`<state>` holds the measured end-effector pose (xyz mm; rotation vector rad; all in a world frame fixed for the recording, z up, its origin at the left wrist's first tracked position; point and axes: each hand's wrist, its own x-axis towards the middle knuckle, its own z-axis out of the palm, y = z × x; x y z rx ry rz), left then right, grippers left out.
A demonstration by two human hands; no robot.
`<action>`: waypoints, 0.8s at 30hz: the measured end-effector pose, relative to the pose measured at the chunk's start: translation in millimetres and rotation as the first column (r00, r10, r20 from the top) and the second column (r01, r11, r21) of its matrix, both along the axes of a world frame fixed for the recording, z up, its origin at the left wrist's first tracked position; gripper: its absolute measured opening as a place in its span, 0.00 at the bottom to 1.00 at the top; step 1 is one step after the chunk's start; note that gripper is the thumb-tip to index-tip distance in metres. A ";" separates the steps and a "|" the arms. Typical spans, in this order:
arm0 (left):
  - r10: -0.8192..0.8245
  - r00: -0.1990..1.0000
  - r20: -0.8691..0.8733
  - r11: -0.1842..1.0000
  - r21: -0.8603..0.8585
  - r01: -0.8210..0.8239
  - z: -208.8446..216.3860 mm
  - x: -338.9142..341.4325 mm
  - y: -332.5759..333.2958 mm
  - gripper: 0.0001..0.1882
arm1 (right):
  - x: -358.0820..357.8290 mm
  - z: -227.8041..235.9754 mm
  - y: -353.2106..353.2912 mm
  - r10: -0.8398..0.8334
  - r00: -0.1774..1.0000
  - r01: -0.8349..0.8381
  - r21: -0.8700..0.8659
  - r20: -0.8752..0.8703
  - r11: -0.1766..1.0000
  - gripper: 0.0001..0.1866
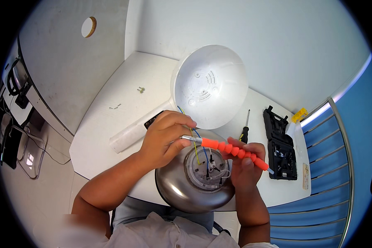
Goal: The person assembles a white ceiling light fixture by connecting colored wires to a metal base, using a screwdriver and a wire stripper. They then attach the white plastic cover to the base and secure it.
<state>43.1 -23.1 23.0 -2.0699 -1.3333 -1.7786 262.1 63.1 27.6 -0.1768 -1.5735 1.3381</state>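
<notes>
An orange ribbed flexible bit extension [223, 147] with a metal socket end spans both of my hands. My left hand [163, 136] pinches its metal end. The fingers of my right hand [246, 163] close around the orange part near the other end, where a bluish tip sticks out. Below them, a shiny metal pot [175, 182] rests bottom up at the table's near edge. A round base [194, 175] on it carries terminals and white, blue and yellow-green wires. Some wires run up behind my left hand toward a white plastic shell [211, 91] lying on its side.
The shell's long handle [136, 132] points left on the white table [99, 120]. Small screws [141, 89] and thin pieces [115, 106] lie at left. To the right are a screwdriver [244, 134], an opened black tool case [282, 159] and a metal railing [350, 165].
</notes>
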 end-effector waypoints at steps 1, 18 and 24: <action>0.020 1.000 -0.005 1.000 0.017 -0.020 1.5 0.2 -1.1 0.07 | 0.8 0.3 1.3 0.002 1.000 -0.001 -0.019 0.027 1.000 0.25; -0.048 0.998 0.047 0.997 -0.058 0.051 -4.6 7.7 -1.7 0.08 | 19.2 9.4 24.8 0.121 0.993 -0.117 -0.374 -0.013 0.920 0.23; 0.013 0.989 0.144 1.000 -0.018 -0.011 -6.0 7.1 -0.2 0.09 | 20.0 3.0 30.8 0.167 0.944 -0.279 -0.420 -0.284 0.863 0.21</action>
